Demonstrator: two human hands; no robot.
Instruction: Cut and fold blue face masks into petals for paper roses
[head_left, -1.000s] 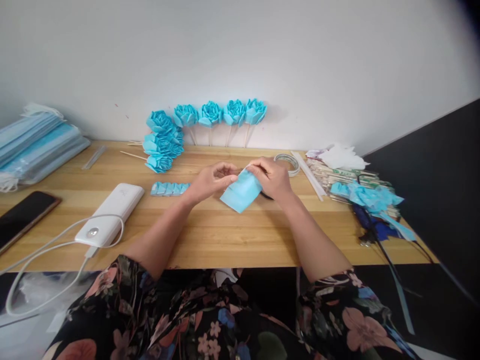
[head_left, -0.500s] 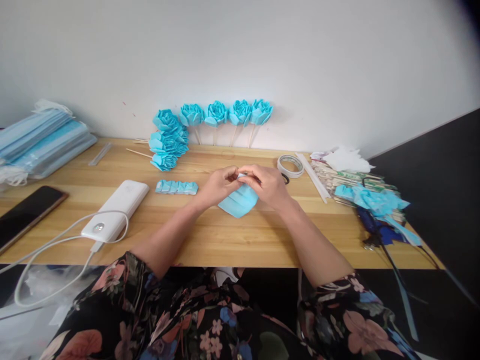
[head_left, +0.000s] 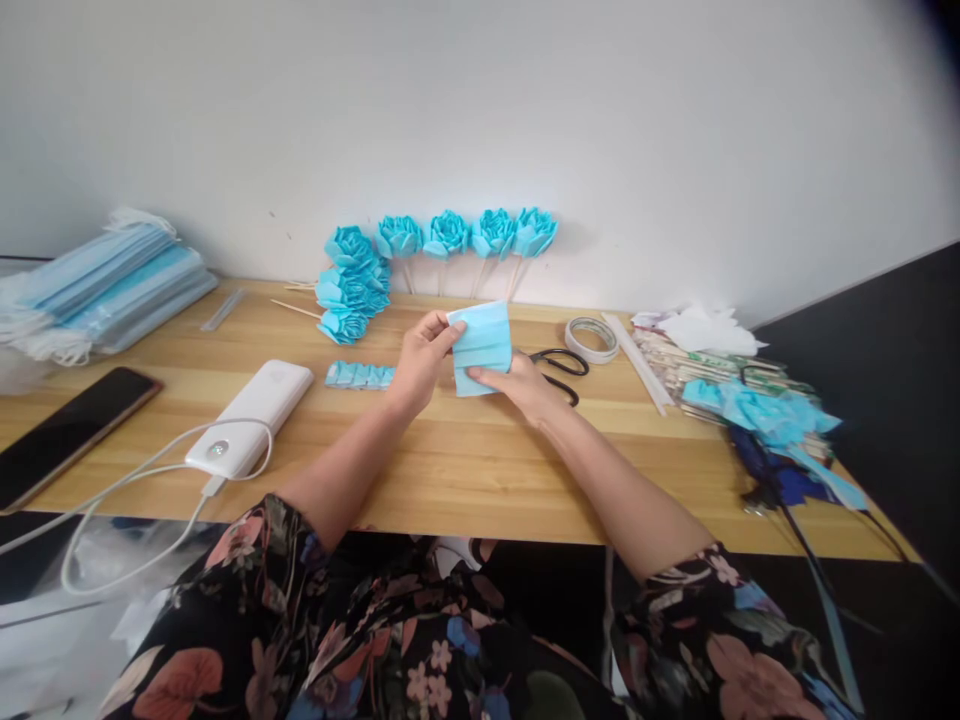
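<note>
Between my hands is a square piece of light blue pleated mask fabric [head_left: 484, 338], held up above the table. My left hand [head_left: 421, 360] pinches its left edge near the upper corner, thumb in front. My right hand [head_left: 517, 385] grips its lower right part, with the thumb across the front and the other fingers hidden behind. Just right of the fabric, black-handled scissors [head_left: 561, 362] lie on the table, their blades hidden by my right hand. A folded strip of blue fabric [head_left: 358, 375] lies left of my left hand, which partly covers it.
Several blue fabric flowers on sticks [head_left: 448, 235] lean against the wall; more lie stacked [head_left: 352, 285]. A tape roll [head_left: 591, 340] and a pile of scraps [head_left: 750, 400] are at right. At left are face masks [head_left: 127, 285], a phone [head_left: 75, 430] and a white power bank [head_left: 255, 415] with a cable.
The blue fabric has been turned from a hanging, pointed position to an upright square facing me. My hands have moved apart to its edges, and the scissors show more. The view has shifted slightly.
</note>
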